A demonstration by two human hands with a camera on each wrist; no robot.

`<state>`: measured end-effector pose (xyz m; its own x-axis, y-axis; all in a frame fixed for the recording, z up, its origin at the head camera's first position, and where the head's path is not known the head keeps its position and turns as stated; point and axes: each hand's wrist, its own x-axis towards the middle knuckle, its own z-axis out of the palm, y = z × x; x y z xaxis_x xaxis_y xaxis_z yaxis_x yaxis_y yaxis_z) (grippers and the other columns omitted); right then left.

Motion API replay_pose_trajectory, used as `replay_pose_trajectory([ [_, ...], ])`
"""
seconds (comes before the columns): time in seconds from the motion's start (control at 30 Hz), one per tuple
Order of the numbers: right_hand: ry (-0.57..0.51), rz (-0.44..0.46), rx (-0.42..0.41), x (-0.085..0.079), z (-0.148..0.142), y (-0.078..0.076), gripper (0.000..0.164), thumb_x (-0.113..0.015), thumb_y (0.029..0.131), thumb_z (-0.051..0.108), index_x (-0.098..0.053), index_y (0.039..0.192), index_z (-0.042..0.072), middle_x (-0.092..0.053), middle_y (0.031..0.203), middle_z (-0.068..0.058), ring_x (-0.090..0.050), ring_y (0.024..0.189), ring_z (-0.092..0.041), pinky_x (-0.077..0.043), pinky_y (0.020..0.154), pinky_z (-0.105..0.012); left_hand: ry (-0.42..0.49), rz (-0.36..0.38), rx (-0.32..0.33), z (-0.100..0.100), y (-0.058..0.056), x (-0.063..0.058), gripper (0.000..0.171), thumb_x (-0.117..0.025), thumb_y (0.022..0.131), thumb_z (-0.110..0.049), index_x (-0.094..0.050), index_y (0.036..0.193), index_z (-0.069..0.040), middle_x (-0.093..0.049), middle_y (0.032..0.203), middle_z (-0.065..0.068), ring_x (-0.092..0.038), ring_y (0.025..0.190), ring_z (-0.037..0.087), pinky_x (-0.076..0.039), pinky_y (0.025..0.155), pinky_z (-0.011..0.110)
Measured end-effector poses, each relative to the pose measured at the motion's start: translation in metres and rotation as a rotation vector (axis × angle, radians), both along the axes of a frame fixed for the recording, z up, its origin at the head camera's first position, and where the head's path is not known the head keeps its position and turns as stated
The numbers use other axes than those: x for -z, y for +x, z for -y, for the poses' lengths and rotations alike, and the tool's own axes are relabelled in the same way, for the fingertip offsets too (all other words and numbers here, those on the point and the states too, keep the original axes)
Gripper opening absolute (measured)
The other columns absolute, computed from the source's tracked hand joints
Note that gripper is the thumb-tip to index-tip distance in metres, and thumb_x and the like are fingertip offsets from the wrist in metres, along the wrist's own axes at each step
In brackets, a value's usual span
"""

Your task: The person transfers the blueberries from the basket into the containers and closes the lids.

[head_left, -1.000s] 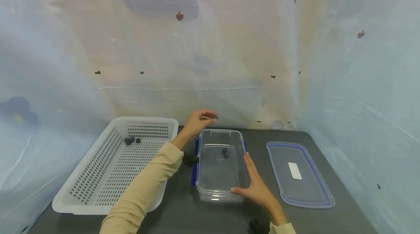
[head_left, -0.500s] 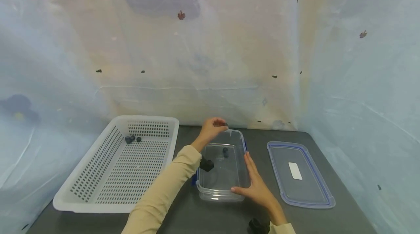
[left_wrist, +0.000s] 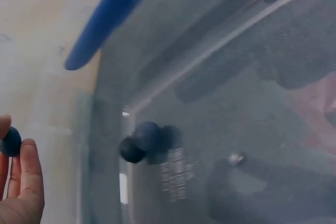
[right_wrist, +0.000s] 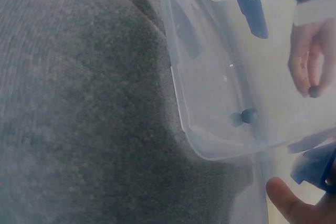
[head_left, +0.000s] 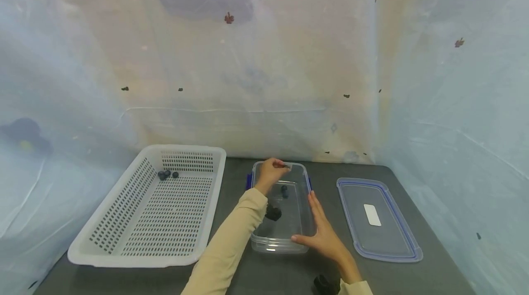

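My left hand (head_left: 270, 175) is over the far end of a clear plastic container (head_left: 295, 226). Between its thumb and fingers it pinches a blueberry (left_wrist: 10, 141), plain in the left wrist view. Under that hand, a couple of blueberries (left_wrist: 147, 136) lie together on the container's floor. My right hand (head_left: 324, 237) rests against the container's near right corner. Its fingers lie straight along the right side, and the thumb touches the front rim. Blue clips (left_wrist: 113, 19) hang unfastened at the container's sides.
To the left stands a white slotted basket (head_left: 124, 262) with several blueberries (head_left: 164, 174) at its far end. A clear lid with a blue seal (head_left: 394, 228) lies flat on the grey table (head_left: 231, 276) at right. A patterned curtain (head_left: 264, 79) hangs behind.
My left hand has moved right and nearer, from beyond the container's far left corner to over its far end, still pinching the blueberry. The right hand has stayed at the container.
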<state>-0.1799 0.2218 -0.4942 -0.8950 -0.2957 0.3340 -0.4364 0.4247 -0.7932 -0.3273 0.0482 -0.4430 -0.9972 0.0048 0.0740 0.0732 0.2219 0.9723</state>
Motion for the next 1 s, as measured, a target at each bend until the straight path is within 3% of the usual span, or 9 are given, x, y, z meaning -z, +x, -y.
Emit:
replay_pose_trajectory([
  [0.17,-0.008,-0.009,0.002,0.000,0.001,0.000,0.117,-0.086,0.070,0.028,-0.009,0.155,0.004,-0.002,0.159,-0.020,-0.007,0.141,-0.045,-0.020,0.100,-0.071,-0.020,0.012,-0.066,-0.003,0.002,0.011,0.021,-0.080,0.075,-0.001,-0.067,0.090,0.002,-0.066,0.084,0.009,-0.063,0.079,0.023,-0.052,0.068,0.032],
  [0.37,-0.020,0.001,-0.007,0.000,0.001,-0.001,0.116,-0.086,0.070,0.028,-0.010,0.155,0.002,-0.002,0.159,-0.021,-0.008,0.141,-0.047,-0.022,0.097,-0.074,-0.109,0.044,-0.126,-0.001,0.003,0.020,0.019,-0.081,0.072,0.003,-0.067,0.085,0.001,-0.064,0.079,0.008,-0.060,0.077,0.023,-0.051,0.069,0.034],
  [0.6,-0.028,0.022,-0.002,0.001,0.002,0.000,0.117,-0.086,0.070,0.028,-0.009,0.156,0.009,-0.001,0.160,-0.019,-0.008,0.141,-0.045,-0.023,0.097,-0.074,-0.196,0.118,-0.115,0.003,0.005,0.026,0.019,-0.083,0.067,0.006,-0.071,0.080,-0.001,-0.066,0.076,0.007,-0.059,0.086,0.027,-0.050,0.077,0.036],
  [0.77,-0.012,0.011,0.003,0.002,0.002,0.000,0.117,-0.086,0.070,0.029,-0.010,0.156,0.006,-0.002,0.160,-0.018,-0.008,0.141,-0.044,-0.021,0.099,-0.071,-0.307,0.129,-0.108,0.004,0.007,0.028,0.017,-0.086,0.066,0.003,-0.073,0.076,-0.002,-0.067,0.078,0.008,-0.059,0.089,0.031,-0.050,0.081,0.037],
  [0.87,0.002,0.002,0.006,0.003,0.001,-0.001,0.118,-0.086,0.070,0.029,-0.009,0.155,0.003,-0.001,0.160,-0.017,-0.008,0.142,-0.044,-0.019,0.101,-0.070,-0.355,0.151,-0.098,0.003,0.007,0.029,0.017,-0.086,0.065,0.003,-0.074,0.075,-0.002,-0.068,0.084,0.010,-0.057,0.100,0.037,-0.047,0.091,0.042],
  [0.93,0.006,-0.004,0.007,0.004,0.000,-0.001,0.118,-0.086,0.070,0.029,-0.009,0.155,0.002,-0.001,0.160,-0.018,-0.008,0.142,-0.044,-0.019,0.101,-0.070,-0.387,0.173,-0.075,0.003,0.001,0.032,0.017,-0.087,0.063,0.003,-0.074,0.073,-0.001,-0.069,0.085,0.012,-0.055,0.105,0.040,-0.041,0.099,0.044],
  [1.0,0.002,-0.003,0.002,0.004,0.000,-0.002,0.118,-0.086,0.070,0.029,-0.009,0.155,0.004,-0.001,0.160,-0.019,-0.008,0.142,-0.044,-0.020,0.100,-0.071,-0.437,0.170,-0.051,0.001,-0.015,0.048,0.018,-0.089,0.060,0.000,-0.074,0.070,-0.004,-0.070,0.083,0.011,-0.056,0.109,0.040,-0.031,0.107,0.046],
])
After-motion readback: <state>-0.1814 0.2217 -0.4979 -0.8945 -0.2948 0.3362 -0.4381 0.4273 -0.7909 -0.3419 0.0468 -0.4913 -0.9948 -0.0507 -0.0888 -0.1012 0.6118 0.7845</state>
